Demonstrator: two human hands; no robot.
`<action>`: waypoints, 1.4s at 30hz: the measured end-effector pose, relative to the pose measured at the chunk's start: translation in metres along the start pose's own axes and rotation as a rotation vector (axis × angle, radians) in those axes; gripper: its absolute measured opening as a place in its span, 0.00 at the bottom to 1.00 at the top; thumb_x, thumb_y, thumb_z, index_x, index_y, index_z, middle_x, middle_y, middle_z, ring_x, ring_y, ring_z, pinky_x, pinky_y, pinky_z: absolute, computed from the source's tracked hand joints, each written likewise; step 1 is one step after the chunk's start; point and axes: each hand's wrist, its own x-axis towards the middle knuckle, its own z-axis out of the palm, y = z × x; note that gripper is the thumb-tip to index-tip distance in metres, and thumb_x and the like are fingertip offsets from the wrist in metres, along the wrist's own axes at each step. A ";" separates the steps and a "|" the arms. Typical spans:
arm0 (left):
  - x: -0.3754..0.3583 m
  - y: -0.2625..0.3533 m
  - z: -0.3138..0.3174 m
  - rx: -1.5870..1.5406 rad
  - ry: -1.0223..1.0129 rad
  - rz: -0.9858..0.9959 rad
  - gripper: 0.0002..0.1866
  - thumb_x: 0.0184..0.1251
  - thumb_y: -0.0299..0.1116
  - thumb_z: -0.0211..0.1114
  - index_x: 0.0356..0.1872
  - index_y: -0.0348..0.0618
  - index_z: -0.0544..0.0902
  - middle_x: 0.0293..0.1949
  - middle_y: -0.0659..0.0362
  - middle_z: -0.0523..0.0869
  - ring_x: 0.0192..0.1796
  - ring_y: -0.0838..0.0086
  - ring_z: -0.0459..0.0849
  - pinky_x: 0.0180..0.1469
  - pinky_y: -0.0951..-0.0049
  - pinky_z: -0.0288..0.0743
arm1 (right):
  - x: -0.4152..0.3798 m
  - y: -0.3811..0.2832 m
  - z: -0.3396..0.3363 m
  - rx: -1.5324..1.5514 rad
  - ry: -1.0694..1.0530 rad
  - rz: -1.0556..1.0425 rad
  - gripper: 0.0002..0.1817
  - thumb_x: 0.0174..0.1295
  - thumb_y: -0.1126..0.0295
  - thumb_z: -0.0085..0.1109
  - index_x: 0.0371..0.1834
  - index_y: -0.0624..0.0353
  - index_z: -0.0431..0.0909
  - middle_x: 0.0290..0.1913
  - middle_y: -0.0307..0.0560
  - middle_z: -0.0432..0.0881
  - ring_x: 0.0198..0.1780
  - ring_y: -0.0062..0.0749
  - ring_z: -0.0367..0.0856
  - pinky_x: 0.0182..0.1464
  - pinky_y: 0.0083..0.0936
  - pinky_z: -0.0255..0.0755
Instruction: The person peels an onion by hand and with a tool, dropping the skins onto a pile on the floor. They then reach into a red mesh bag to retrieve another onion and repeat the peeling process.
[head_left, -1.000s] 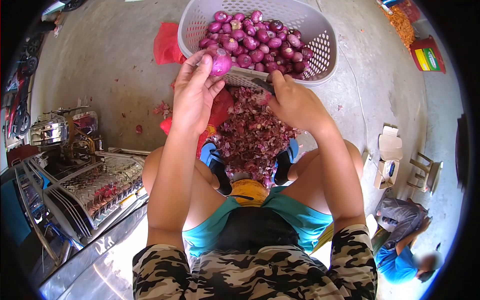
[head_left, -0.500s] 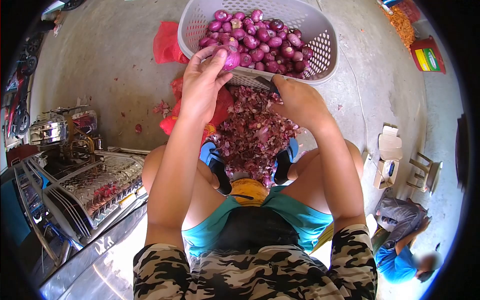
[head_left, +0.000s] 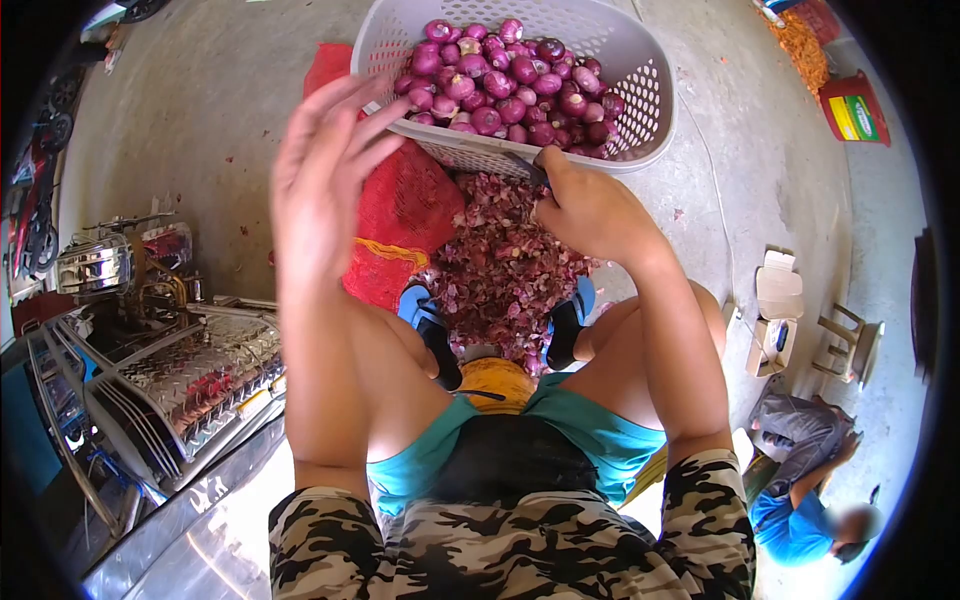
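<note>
My left hand (head_left: 322,185) is raised over the red mesh sack (head_left: 405,205), left of the basket. Motion smears it, but the fingers are spread and hold nothing visible. My right hand (head_left: 600,205) is closed around a small dark knife (head_left: 530,170), its blade pointing up and left near the basket's front wall. The grey perforated basket (head_left: 650,130) holds several peeled purple onions (head_left: 520,70). Below the knife, a heap of dry onion skins (head_left: 505,270) covers the floor between my feet.
A silver metal-plated vehicle frame (head_left: 180,350) stands at the left. To the right are an opened cardboard box (head_left: 780,310), a small wooden stool (head_left: 845,345), a red bucket (head_left: 855,110) and a seated person in a blue shirt (head_left: 795,525). A cable (head_left: 715,160) crosses the floor.
My left hand has let go of the onion it held at the basket's rim and swung left, fingers opening. My right hand with the knife has barely moved.
</note>
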 end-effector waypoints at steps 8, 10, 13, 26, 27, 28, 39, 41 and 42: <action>-0.071 -0.063 -0.228 0.796 -0.027 -0.508 0.16 0.59 0.31 0.62 0.48 0.38 0.77 0.40 0.59 0.84 0.39 0.78 0.80 0.38 0.77 0.71 | -0.003 0.011 0.009 0.084 0.077 -0.087 0.18 0.60 0.74 0.46 0.54 0.62 0.64 0.41 0.65 0.78 0.43 0.59 0.77 0.45 0.46 0.69; -0.096 -0.156 -0.287 1.126 -0.348 -0.718 0.18 0.57 0.34 0.62 0.48 0.40 0.78 0.40 0.58 0.85 0.33 0.75 0.82 0.36 0.73 0.75 | -0.007 0.012 0.009 0.099 0.031 -0.087 0.19 0.60 0.75 0.47 0.57 0.60 0.64 0.42 0.65 0.78 0.43 0.58 0.77 0.45 0.45 0.69; -0.107 -0.147 -0.177 1.164 -0.100 -0.995 0.19 0.60 0.39 0.60 0.51 0.43 0.78 0.42 0.58 0.85 0.35 0.72 0.83 0.40 0.71 0.77 | -0.009 0.017 0.012 0.068 -0.023 -0.070 0.21 0.61 0.74 0.48 0.59 0.58 0.64 0.41 0.64 0.78 0.43 0.58 0.77 0.45 0.45 0.69; -0.101 -0.137 -0.099 -0.561 0.321 -0.952 0.21 0.65 0.45 0.58 0.53 0.43 0.76 0.38 0.54 0.85 0.34 0.65 0.84 0.38 0.68 0.77 | -0.006 0.001 0.006 0.031 -0.148 -0.014 0.15 0.61 0.71 0.49 0.49 0.62 0.62 0.32 0.65 0.77 0.38 0.61 0.76 0.39 0.49 0.68; -0.097 -0.131 -0.093 -0.554 0.336 -0.931 0.21 0.65 0.45 0.58 0.53 0.43 0.76 0.38 0.54 0.85 0.34 0.65 0.84 0.38 0.68 0.77 | -0.006 0.002 0.006 0.029 -0.152 -0.017 0.15 0.60 0.71 0.49 0.48 0.62 0.62 0.32 0.65 0.77 0.38 0.61 0.76 0.39 0.49 0.68; -0.090 -0.124 -0.086 -0.521 0.337 -0.900 0.22 0.65 0.46 0.58 0.54 0.43 0.76 0.39 0.54 0.84 0.34 0.65 0.83 0.38 0.68 0.77 | -0.006 0.003 0.007 0.028 -0.148 -0.036 0.15 0.59 0.72 0.50 0.48 0.64 0.62 0.31 0.64 0.77 0.37 0.60 0.77 0.39 0.49 0.68; -0.038 -0.158 -0.084 -0.354 0.335 -0.774 0.22 0.65 0.46 0.58 0.55 0.43 0.75 0.40 0.54 0.84 0.34 0.67 0.83 0.38 0.70 0.77 | -0.002 0.012 0.016 0.060 -0.199 -0.052 0.16 0.57 0.73 0.50 0.49 0.61 0.65 0.31 0.63 0.78 0.38 0.57 0.78 0.39 0.46 0.70; -0.033 -0.165 -0.085 -0.320 0.331 -0.769 0.22 0.65 0.45 0.58 0.55 0.43 0.75 0.40 0.54 0.84 0.34 0.68 0.83 0.38 0.70 0.76 | -0.002 0.011 0.015 0.051 -0.184 -0.057 0.17 0.56 0.73 0.50 0.49 0.61 0.65 0.31 0.62 0.78 0.37 0.57 0.78 0.39 0.46 0.70; -0.031 -0.169 -0.085 -0.303 0.327 -0.769 0.22 0.65 0.45 0.58 0.55 0.43 0.75 0.40 0.54 0.84 0.34 0.68 0.83 0.38 0.70 0.76 | -0.002 0.010 0.014 0.047 -0.176 -0.060 0.17 0.56 0.73 0.51 0.49 0.61 0.65 0.31 0.62 0.78 0.37 0.57 0.78 0.38 0.46 0.70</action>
